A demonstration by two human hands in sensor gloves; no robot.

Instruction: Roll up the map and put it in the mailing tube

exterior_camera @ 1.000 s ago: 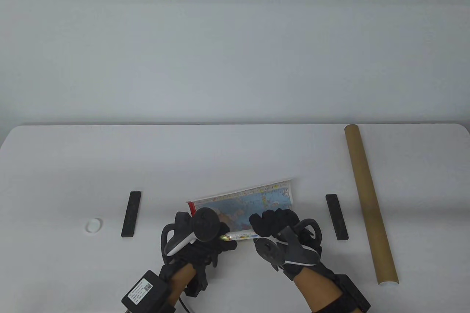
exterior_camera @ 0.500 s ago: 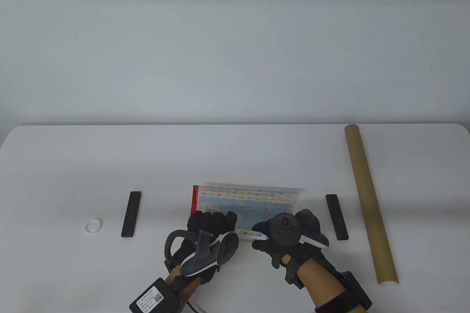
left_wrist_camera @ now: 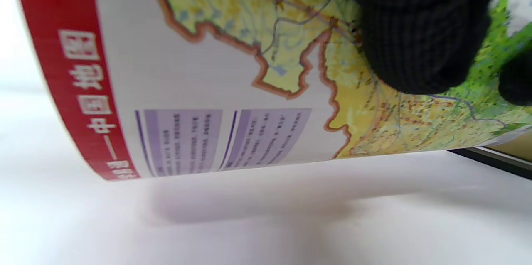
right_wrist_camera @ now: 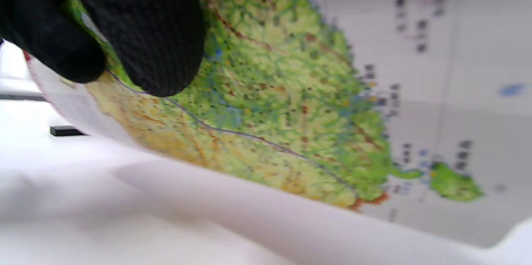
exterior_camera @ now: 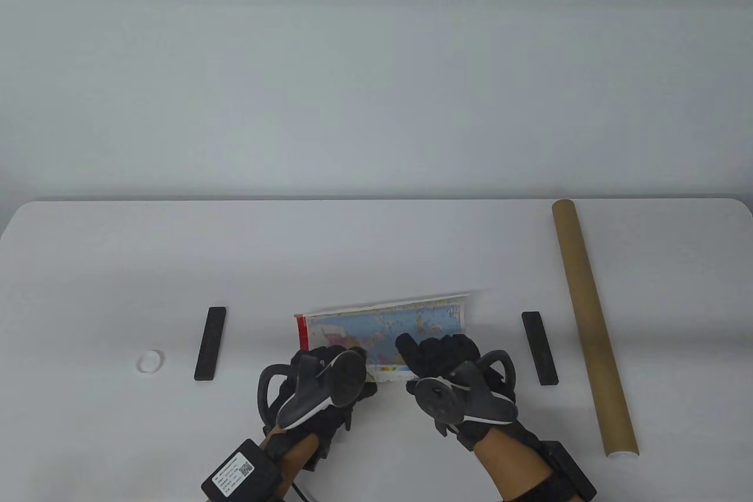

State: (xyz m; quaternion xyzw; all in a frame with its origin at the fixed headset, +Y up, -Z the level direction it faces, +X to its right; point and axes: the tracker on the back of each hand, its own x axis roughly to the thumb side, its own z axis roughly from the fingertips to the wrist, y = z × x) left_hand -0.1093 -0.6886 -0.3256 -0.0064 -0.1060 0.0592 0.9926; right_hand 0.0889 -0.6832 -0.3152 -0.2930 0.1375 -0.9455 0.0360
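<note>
Now mid-roll: left hand and right hand both grasping the map; next, tightening to fit the mailing tube

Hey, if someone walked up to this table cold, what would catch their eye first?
The colourful map, the one bright thing on the white table, sits near the front edge, partly rolled, with the gloved left hand and right hand gripping its near side. Next would be the long brown mailing tube lying along the right side. Two black bars flank the map.
</note>
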